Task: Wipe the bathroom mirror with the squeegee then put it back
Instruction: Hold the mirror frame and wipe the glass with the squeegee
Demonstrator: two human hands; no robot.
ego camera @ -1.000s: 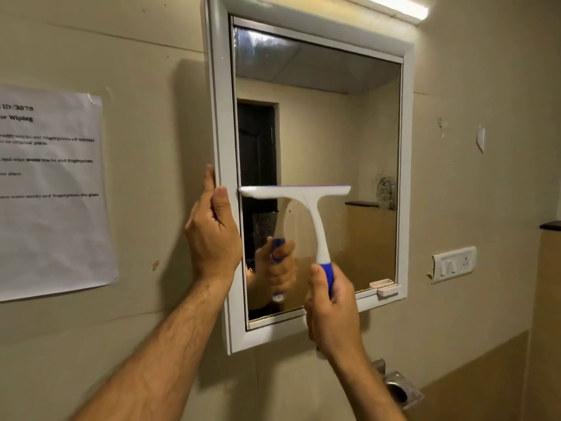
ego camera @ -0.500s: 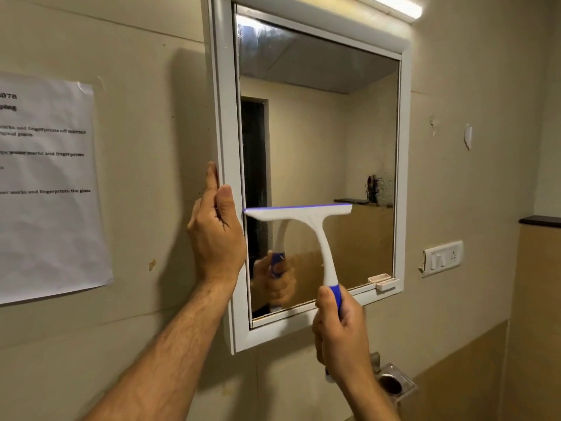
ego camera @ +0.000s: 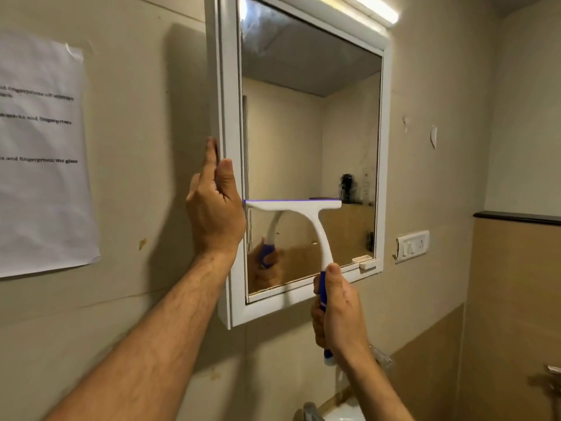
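Squeegee point(ego camera: 303, 220) blade lies level across the mirror point(ego camera: 312, 132), handle below in your right hand's point(ego camera: 337, 311) grip. Your left hand point(ego camera: 214, 208) seemingly braces the frame, fingers straight.

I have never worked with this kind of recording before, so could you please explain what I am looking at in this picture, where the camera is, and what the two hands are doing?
There is no machine here: a person is working with bare hands, and the single picture comes from a wide-angle camera worn on their head, looking forward and down along their arms.

In front of them a mirror in a white frame hangs on a beige wall, with a lit lamp above it. The right hand grips the blue handle of a white squeegee, whose blade lies level across the lower left part of the glass. The left hand rests on the left side of the frame, fingers straight, apparently steadying it.

A printed sheet of paper is on the wall to the left, and a switch plate to the right.
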